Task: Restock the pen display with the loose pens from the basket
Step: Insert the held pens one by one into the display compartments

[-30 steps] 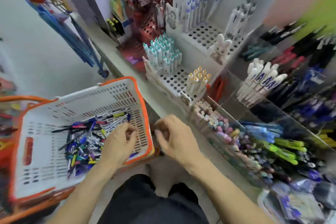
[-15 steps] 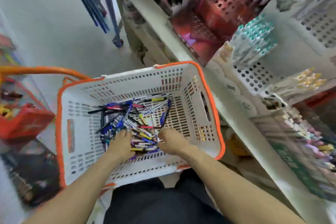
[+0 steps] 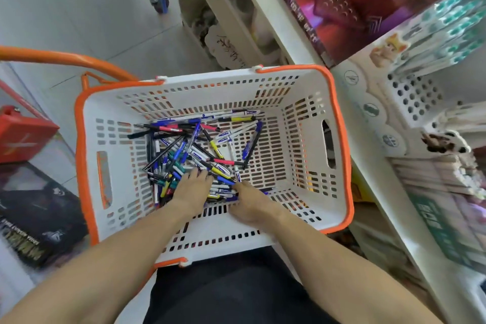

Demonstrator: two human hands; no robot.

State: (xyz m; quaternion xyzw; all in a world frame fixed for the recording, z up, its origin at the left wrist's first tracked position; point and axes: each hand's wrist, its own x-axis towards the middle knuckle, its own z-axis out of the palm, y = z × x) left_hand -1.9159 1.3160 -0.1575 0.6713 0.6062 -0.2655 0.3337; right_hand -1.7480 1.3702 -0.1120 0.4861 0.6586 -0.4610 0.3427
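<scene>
Orange-rimmed white plastic basket (image 3: 339,139) holds the jumbled loose pens (image 3: 194,150) toward its near-left corner, left hand (image 3: 193,189) spread flat over them, right hand (image 3: 249,202) alongside, grip unclear.

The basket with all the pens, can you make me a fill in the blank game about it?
1. The rim of the white basket is colored ____.
2. The loose pens lie ____ the basket.
3. Both the left hand and the right hand reach into the pile of ____.
4. The red box sits to the ____ of the basket.

Missing words: orange; inside; pens; left
</scene>
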